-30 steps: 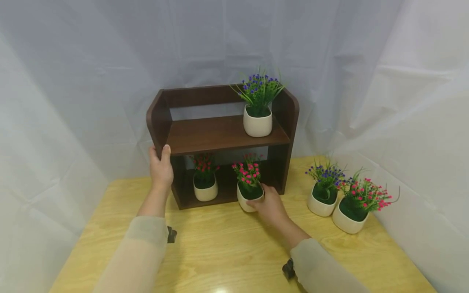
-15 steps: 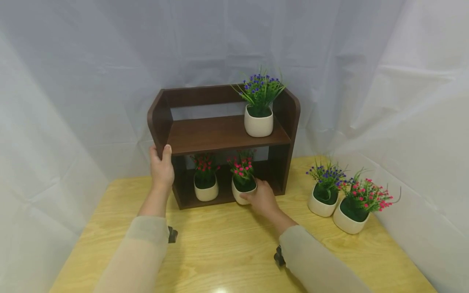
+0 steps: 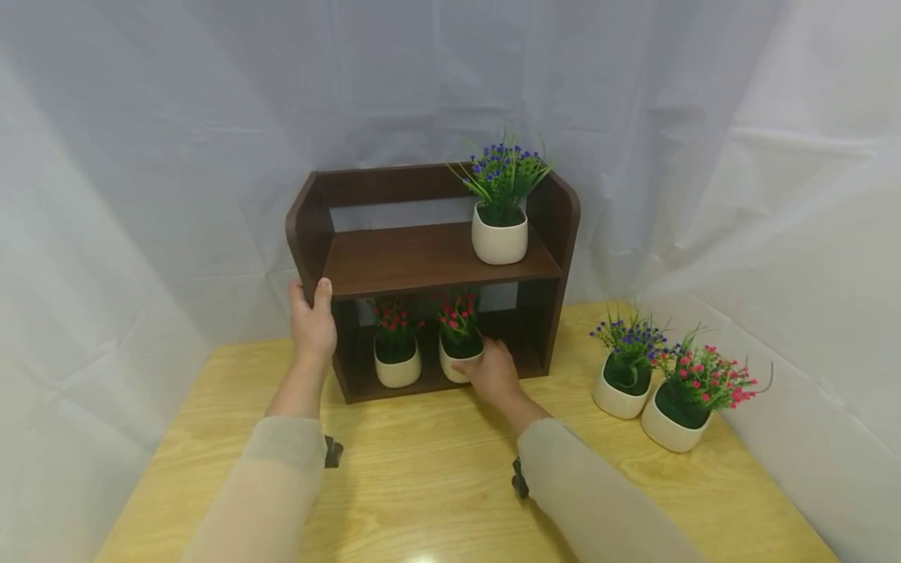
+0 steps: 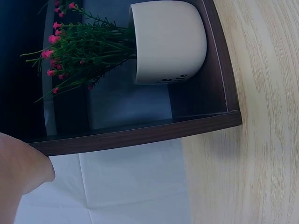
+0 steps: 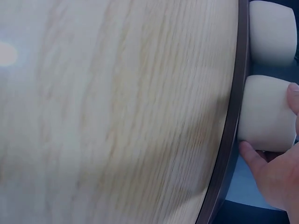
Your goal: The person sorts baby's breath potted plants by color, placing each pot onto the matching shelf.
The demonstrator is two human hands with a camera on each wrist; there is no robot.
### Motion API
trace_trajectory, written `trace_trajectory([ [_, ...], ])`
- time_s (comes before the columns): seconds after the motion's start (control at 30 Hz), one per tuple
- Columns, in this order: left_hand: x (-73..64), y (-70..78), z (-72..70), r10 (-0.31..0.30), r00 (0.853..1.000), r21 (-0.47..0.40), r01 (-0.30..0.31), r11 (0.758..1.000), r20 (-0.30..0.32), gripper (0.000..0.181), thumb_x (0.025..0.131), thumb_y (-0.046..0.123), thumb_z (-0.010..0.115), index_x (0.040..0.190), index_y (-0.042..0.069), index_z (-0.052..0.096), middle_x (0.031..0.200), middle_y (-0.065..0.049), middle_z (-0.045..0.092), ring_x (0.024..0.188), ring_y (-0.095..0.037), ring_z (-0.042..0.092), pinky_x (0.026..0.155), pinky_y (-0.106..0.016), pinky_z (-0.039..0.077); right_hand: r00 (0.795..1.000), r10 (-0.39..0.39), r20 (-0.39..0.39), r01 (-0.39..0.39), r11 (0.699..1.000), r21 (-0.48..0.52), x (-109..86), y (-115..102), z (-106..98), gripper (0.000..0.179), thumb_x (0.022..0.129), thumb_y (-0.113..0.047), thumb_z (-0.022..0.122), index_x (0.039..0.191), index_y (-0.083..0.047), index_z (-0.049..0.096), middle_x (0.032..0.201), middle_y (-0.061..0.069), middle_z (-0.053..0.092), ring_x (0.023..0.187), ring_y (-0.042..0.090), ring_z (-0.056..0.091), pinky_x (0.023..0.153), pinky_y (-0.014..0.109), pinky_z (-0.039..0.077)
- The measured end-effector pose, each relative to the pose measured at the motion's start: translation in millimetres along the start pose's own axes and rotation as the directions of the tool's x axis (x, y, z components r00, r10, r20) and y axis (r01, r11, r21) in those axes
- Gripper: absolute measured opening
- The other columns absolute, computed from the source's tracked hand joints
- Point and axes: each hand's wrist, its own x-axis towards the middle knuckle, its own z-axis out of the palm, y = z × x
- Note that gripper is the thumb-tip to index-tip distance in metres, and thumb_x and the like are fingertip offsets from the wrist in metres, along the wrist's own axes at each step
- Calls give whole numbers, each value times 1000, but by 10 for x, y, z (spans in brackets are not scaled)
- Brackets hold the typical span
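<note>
A dark brown two-tier shelf stands on the wooden table. My left hand grips its left side panel, thumb at the front edge; part of that hand shows in the left wrist view. With my right hand I hold a white pot of red-pink flowers by its right side, inside the lower tier. In the right wrist view the thumb and fingers curl against this white pot. Left of it, apart, sits another pot of red-pink flowers. A purple-flowered pot stands upright on the upper tier's right.
On the table, right of the shelf, stand a purple-flowered pot and a pink-flowered pot, close together. A pale sheet hangs behind and on both sides.
My right hand has moved the pot of red-pink flowers left and back, from the shelf's front edge into the lower tier. The left hand keeps its grip on the side panel.
</note>
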Motion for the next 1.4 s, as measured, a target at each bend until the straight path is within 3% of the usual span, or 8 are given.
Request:
trace_trajectory([
  [0.37, -18, 17, 5, -1, 1000, -3, 0, 1000, -3, 51, 113, 41, 49, 153, 11, 40, 156, -13, 49, 153, -30, 41, 132, -49, 26, 995, 88, -40, -87, 996, 10, 126, -101, 166, 73, 87, -39, 92, 142, -2, 62, 129, 26, 72, 125, 45, 66, 109, 56, 55],
  [0.63, -29, -2, 3, -1, 1000, 18, 1, 1000, 3, 53, 113, 43, 50, 154, 10, 39, 157, -14, 50, 153, -30, 42, 132, -49, 27, 988, 155, -27, -155, 988, -18, 136, -154, 229, 79, 88, -45, 90, 144, 1, 59, 135, 28, 66, 126, 45, 66, 109, 54, 56],
  [1.03, -8, 1, -5, 12, 1000, -19, -12, 1000, 1, 49, 114, 38, 50, 152, 9, 40, 147, -6, 50, 151, -28, 43, 131, -46, 28, 982, 180, -49, -179, 984, 17, 130, -217, 263, 85, 86, -44, 92, 147, 2, 54, 144, 31, 60, 127, 49, 66, 108, 57, 56],
  [1.3, -24, 20, -7, 1, 1000, -4, -1, 1000, 8, 51, 114, 41, 49, 154, 10, 38, 155, -12, 49, 153, -28, 42, 133, -47, 27, 988, 146, -53, -142, 987, 74, 77, -176, 217, 93, 87, -42, 91, 155, 3, 47, 145, 31, 59, 133, 48, 62, 113, 58, 53],
  [1.4, -27, 32, 5, 5, 1000, 1, -5, 1000, 0, 51, 114, 40, 49, 153, 9, 39, 154, -13, 50, 150, -28, 43, 131, -46, 27, 990, 128, -64, -121, 986, 113, 21, -153, 175, 88, 86, -37, 91, 154, 1, 50, 145, 30, 58, 134, 47, 61, 114, 59, 52],
])
